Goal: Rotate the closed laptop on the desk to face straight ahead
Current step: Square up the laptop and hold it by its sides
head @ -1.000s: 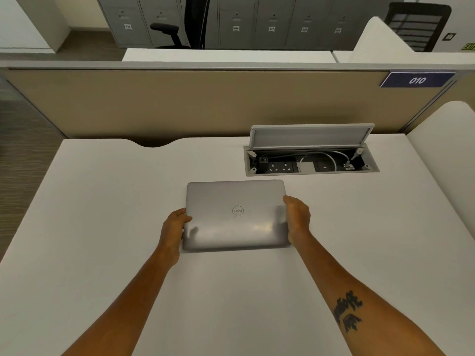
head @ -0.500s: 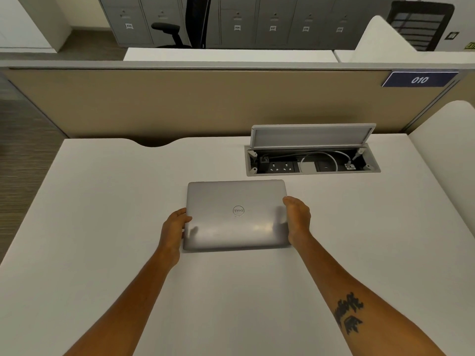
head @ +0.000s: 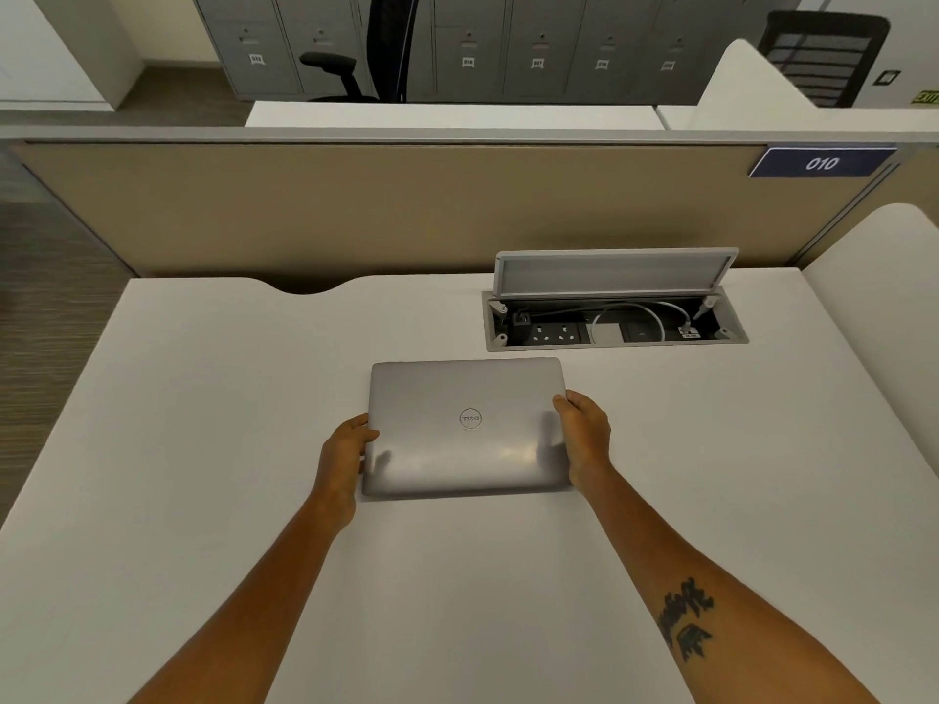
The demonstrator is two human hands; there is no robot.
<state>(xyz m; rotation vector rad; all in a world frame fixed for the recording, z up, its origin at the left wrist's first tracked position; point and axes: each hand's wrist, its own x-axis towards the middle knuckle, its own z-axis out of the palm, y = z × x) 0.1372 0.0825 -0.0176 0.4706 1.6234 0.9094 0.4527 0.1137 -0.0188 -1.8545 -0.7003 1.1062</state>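
My left hand (head: pixel 345 452): pressed against the left short edge of the closed laptop (head: pixel 467 429), toward its near corner, thumb lying over the lid's rim; the rest of the fingers are hidden under or behind the edge.
My right hand (head: pixel 584 439): clasping the laptop's right short edge, fingertips curled over the rim onto the lid, palm against the side.
Grip, taken together: I hold the laptop between both hands, one on each side, neither hand spread wide.
Laptop: a silver closed machine lying flat on the white desk (head: pixel 203 449), round logo in the middle of the lid, reading upside down from where I stand.
Laptop's heading: its long edges run nearly parallel to the desk's far edge, with perhaps a very slight skew; by my judgement it faces almost straight ahead.
Behind the laptop: a recessed cable box (head: pixel 615 325) set into the desk, a little to the right, its lid (head: pixel 615 271) flipped up, sockets and a looped white cable (head: pixel 630 317) inside. The laptop is near it, not touching.
Further behind the laptop: a tan partition (head: pixel 406 205) with a blue plate marked 010 (head: pixel 822 163).
Task progress: the turning looks essentially done. What seems left is a fine squaring-up, if any, and taking my hands away.
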